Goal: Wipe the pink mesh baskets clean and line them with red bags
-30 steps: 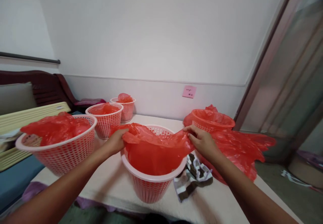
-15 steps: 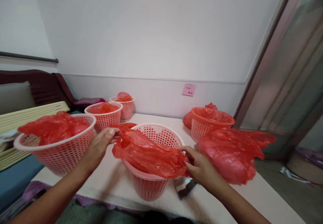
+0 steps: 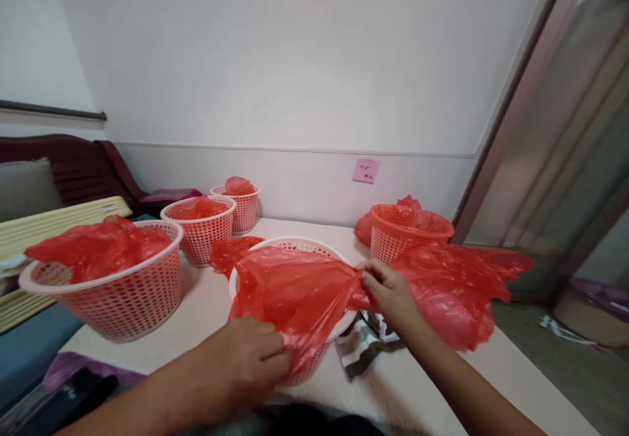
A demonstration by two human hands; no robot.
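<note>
A red plastic bag [image 3: 289, 282] stretches over the mouth of a white perforated basket [image 3: 344, 323] at the table's near middle. My right hand [image 3: 390, 292] pinches a gathered part of the bag above the basket's right rim. At the near side my left hand [image 3: 248, 357] is closed on the bag's front edge and pulls it taut toward me. The bag hides most of the basket's inside. Just right of the basket, partly behind my right hand, lies a striped cloth [image 3: 361, 351]. A full-looking red bag [image 3: 452, 292] rests beside my right forearm.
Left on the white table [image 3: 206, 311] stands a basket [image 3: 130, 311] with a red bag in it. Farther back are two more bagged baskets, one [image 3: 201, 229] before the other [image 3: 246, 210]. A red-rimmed basket [image 3: 388, 242] stands back right. A pink note [image 3: 366, 170] is on the wall.
My left hand has moved from the basket's far left side to its near side, drawing the bag's edge toward me. The bag now spreads across the opening. My right hand has risen slightly.
</note>
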